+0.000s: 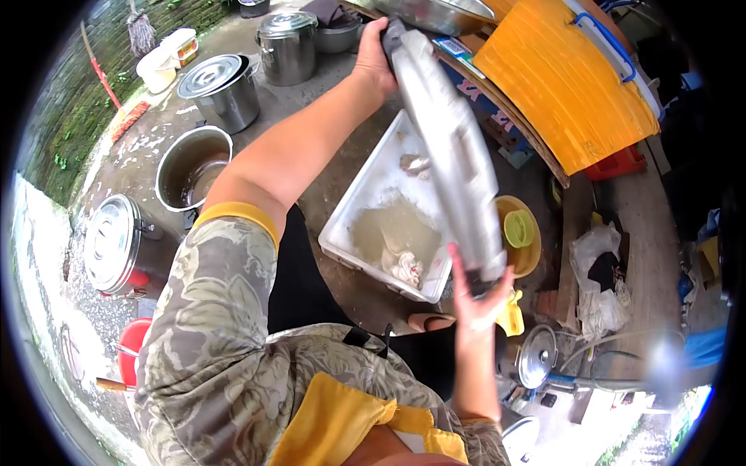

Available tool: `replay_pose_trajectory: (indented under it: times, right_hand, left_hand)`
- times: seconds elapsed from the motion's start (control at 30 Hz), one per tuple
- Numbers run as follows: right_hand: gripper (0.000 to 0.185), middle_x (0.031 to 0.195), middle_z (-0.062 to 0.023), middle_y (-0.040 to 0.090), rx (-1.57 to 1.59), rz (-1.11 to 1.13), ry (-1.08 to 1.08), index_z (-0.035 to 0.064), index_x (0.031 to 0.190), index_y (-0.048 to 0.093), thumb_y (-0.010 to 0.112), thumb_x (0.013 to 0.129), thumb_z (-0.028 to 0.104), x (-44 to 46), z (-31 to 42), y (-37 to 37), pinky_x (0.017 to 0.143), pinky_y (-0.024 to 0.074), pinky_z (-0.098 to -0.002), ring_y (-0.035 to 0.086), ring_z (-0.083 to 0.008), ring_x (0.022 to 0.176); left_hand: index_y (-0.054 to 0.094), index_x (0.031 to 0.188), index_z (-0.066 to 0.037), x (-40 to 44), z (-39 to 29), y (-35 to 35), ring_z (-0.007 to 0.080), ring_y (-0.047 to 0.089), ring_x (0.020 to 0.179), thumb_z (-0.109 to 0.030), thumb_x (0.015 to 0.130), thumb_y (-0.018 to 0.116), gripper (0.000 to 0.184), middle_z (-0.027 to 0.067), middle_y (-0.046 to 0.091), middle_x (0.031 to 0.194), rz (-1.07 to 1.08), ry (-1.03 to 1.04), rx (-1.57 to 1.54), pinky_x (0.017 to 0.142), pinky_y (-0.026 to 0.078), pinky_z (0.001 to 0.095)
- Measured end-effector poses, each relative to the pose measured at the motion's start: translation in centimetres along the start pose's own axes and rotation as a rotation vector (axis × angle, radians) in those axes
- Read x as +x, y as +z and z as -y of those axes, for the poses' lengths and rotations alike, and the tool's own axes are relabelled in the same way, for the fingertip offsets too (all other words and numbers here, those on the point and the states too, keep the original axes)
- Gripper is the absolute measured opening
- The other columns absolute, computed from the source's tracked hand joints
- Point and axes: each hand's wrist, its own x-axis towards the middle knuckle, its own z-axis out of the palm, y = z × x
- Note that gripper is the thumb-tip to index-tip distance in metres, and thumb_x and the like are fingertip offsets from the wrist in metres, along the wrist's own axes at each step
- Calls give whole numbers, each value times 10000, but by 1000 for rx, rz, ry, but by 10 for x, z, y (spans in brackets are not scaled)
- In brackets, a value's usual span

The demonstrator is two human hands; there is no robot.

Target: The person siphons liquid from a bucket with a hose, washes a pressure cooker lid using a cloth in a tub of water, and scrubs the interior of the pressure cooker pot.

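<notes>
Both hands grip a large silver metal vessel, possibly a wok or pan (451,140), held up on edge and blurred by motion. My left hand (374,60) is closed around a dark handle at its upper end. At the lower end, my right hand (478,299) is closed on another dark handle. Below and to the left of the vessel stands a white rectangular tub (373,273) with cloudy, sudsy water. A wet whitish cloth (406,268) lies in its near part. Farther back in the tub is a small pale scrubber or rag (416,165), too unclear to name.
Lidded steel pots (287,50) and an open pot (194,167) stand on the wet floor at left. An orange-brown basin (526,233) with a green bowl (519,228) sits right of the tub. Yellow cardboard (567,85) leans at upper right. A red bucket (134,349) is at lower left.
</notes>
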Motion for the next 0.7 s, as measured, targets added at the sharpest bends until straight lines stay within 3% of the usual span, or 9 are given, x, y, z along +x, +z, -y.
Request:
replay_pose_trajectory:
  times: [0.07, 0.17, 0.23, 0.37, 0.5, 0.63, 0.67, 0.7]
  right_hand:
    - [754, 1328, -211, 309, -417, 42, -229, 56, 1358, 222, 610, 784, 354, -7, -30, -37, 1028, 329, -482, 333, -379, 1229]
    - [702, 1137, -128, 518, -71, 321, 267, 131, 1270, 418, 676, 631, 264, -38, -44, -22, 502, 518, -406, 544, -310, 913]
    - [691, 1131, -153, 519, 150, 687, 514, 129, 1267, 411, 657, 631, 237, -44, -36, 6, 421, 475, -309, 563, -311, 833]
    - [706, 1095, -206, 495, -62, 627, 561, 46, 1272, 359, 644, 643, 190, -46, -10, 46, 412, 447, -273, 521, -311, 757]
    - [667, 1046, -205, 516, -322, 648, 290, -15, 1231, 372, 640, 675, 237, -31, -21, 114, 408, 428, -277, 533, -329, 788]
    - [564, 1029, -201, 533, -336, 750, 294, -9, 1178, 430, 626, 721, 256, 19, -30, 204, 440, 433, -274, 536, -350, 880]
    - [538, 1023, -197, 528, -362, 777, 280, -10, 1172, 422, 609, 737, 246, 34, -32, 233, 467, 445, -282, 532, -351, 890]
    - [510, 1020, -199, 519, -349, 777, 323, -15, 1165, 410, 589, 755, 230, 46, -36, 268, 503, 459, -296, 529, -349, 898]
  left_hand:
    - [560, 1068, 0, -15, -7, 22, 270, 581, 927, -576, 748, 421, 673, 160, 615, 1013, 35, -119, 138, 856, 451, 412]
    - [523, 1147, -26, -41, -13, 51, 262, 544, 1010, -581, 786, 390, 675, 131, 580, 1099, 198, -227, 148, 894, 418, 426]
    - [496, 1175, -35, -49, -15, 48, 272, 495, 1055, -585, 794, 385, 679, 126, 536, 1147, 194, -210, 161, 909, 384, 454]
    - [442, 1231, -53, -54, -13, 11, 293, 396, 1145, -595, 809, 375, 690, 114, 449, 1243, 46, -131, 150, 941, 316, 511]
    - [388, 1288, -71, -71, 22, -57, 313, 298, 1236, -604, 825, 365, 706, 102, 362, 1340, -207, -120, 192, 972, 247, 568]
    - [334, 1344, -90, -114, 76, -121, 334, 200, 1326, -613, 840, 355, 727, 91, 275, 1436, -564, -279, 316, 1003, 179, 624]
    - [304, 1370, -156, -131, 77, -116, 316, 234, 1317, -554, 842, 419, 672, 110, 243, 1448, -680, -425, 323, 1021, 195, 577]
    - [304, 1370, -156, -127, 81, -133, 316, 234, 1317, -554, 842, 419, 672, 110, 243, 1448, -678, -419, 316, 1021, 195, 577]
